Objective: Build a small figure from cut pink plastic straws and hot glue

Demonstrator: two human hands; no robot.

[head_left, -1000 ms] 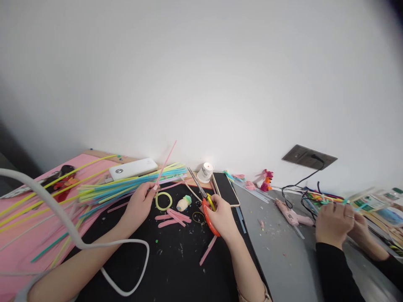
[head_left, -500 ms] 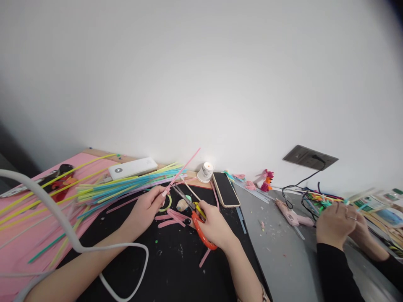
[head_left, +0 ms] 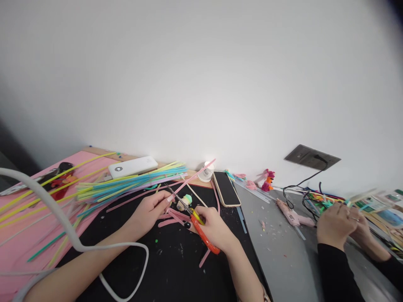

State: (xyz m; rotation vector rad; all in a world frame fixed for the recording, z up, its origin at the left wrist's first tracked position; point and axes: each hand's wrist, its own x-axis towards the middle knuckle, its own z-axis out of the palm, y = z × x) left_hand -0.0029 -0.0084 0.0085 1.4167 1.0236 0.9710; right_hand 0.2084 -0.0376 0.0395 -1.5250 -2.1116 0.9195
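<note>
Pinched in the fingers of my left hand point(head_left: 154, 211) is a pink pipe cleaner point(head_left: 197, 174), its free end slanting up to the right. My right hand point(head_left: 214, 226) grips scissors point(head_left: 201, 231) with orange and yellow handles. Their slightly parted blades reach up left, close to the pink stem by my left fingertips; I cannot tell whether they touch it. Beneath the blades lies a small beige and mint-green piece point(head_left: 185, 202). Several short pink pieces point(head_left: 171, 218) rest on the black mat point(head_left: 141, 260) between my hands.
A bundle of colored pipe cleaners point(head_left: 126, 188) and a white power bank point(head_left: 132, 166) lie left. A paper cup point(head_left: 206, 172) and phone point(head_left: 226, 189) stand beyond my hands. A white cable point(head_left: 116, 244) crosses my left forearm. Right are a pink glue gun point(head_left: 292, 216) and another person's hands point(head_left: 338, 224).
My left hand has shifted slightly right, and the pink pipe cleaner now leans lower toward the right. The scissors have turned more upright, with their blades narrower together.
</note>
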